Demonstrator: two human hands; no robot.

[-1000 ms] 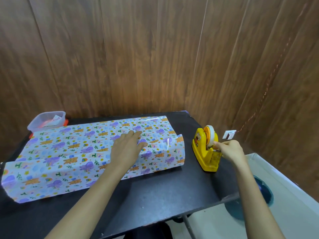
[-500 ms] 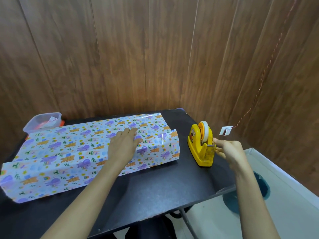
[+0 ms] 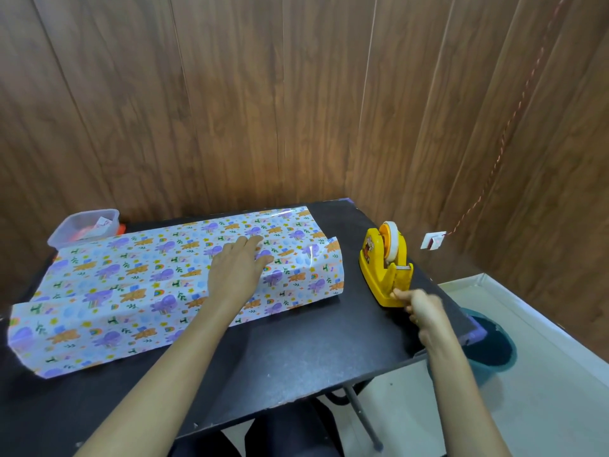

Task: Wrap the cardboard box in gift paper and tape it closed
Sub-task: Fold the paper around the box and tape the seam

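Across the table's [image 3: 296,351] left and middle lies the paper [image 3: 131,285], with the box hidden beneath it. The left hand [image 3: 239,272] presses flat on it, fingers straight and close together. The right hand [image 3: 423,311], fingers curled and thumb against forefinger, meets the dispenser's [image 3: 379,268] near end by the table's right edge; any tape there is too thin to see. Bare tabletop runs along the near edge and between paper and dispenser.
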